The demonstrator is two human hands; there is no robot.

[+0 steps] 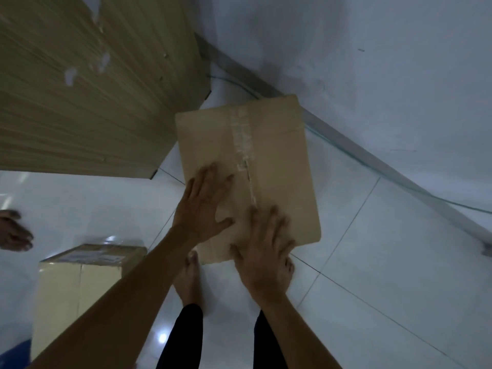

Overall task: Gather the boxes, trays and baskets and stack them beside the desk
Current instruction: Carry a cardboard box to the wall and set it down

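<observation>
The large cardboard box (247,166) stands on the white tiled floor (372,262), between the wooden desk panel (80,97) and the wall (372,62). The left hand (202,206) and the right hand (263,251) lie flat on its taped top, fingers spread and grasping nothing. A smaller box (80,272) stands at lower left, and a thin cable (346,153) runs along the wall base.

Indoor room — tiled floor (386,262), wooden desk (80,89).
</observation>
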